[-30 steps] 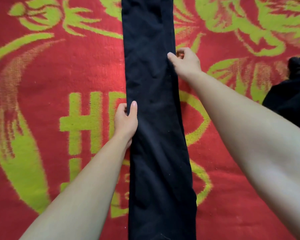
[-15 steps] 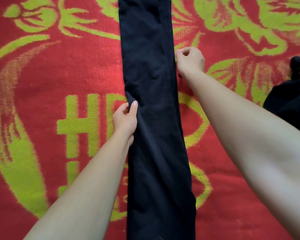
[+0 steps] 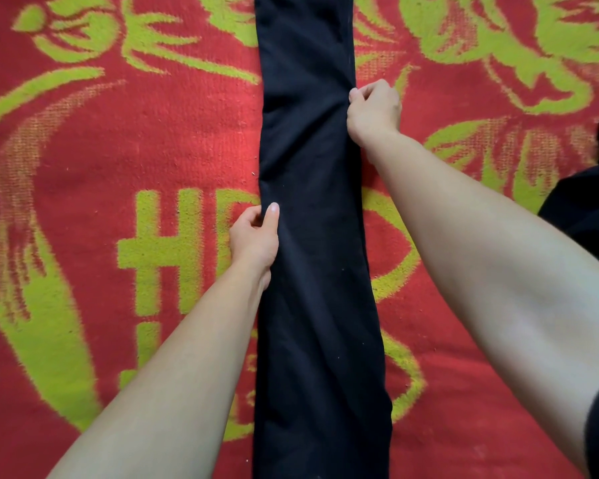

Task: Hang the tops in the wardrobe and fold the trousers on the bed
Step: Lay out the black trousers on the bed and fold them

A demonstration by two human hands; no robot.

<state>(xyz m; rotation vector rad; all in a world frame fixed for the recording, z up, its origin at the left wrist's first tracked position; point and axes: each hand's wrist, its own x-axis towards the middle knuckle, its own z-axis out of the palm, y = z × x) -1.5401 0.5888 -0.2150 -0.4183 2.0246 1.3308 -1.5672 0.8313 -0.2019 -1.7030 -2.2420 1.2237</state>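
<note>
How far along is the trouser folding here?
Done: the black trousers lie flat on the red blanket as one long strip. In hand: left hand and right hand pinch its opposite edges. Left: no crosswise fold yet; another dark garment waits at the right edge.

The trousers (image 3: 320,236) are black woven cloth, matt and smooth, with a few pale lint specks. The bed cover (image 3: 118,150) beneath them is coarse, nappy cloth in red and yellow-green, its pile rough and fuzzy at the pattern edges. A dark garment (image 3: 588,216) at the right edge looks matt black cloth too.
</note>
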